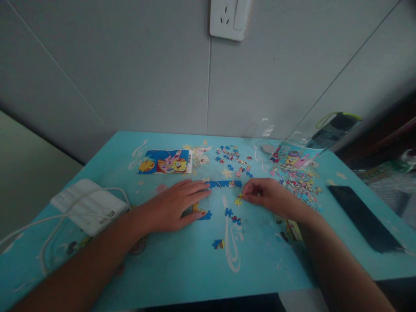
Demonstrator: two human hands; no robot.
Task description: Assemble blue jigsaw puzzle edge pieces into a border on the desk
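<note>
My left hand (182, 203) lies with fingers stretched out over a joined puzzle section, covering part of it. Past its fingertips runs a blue joined strip of puzzle (224, 184), and by the thumb shows the blue lower edge (205, 215). My right hand (268, 196) is closed in a pinch, with a yellow puzzle piece (238, 200) at its fingertips, low over the table. Just below are loose blue pieces (229, 212) and a red-and-blue piece (236, 220). A blue-and-orange piece (218, 244) lies nearer to me.
Behind sit a cartoon picture card (167, 161) and scattered pieces (228, 154). To the right are a piece pile (300, 186), another picture sheet (294, 157), a bottle (334, 130) and a black flat object (365, 219). A white power bank (89, 206) with cables lies left.
</note>
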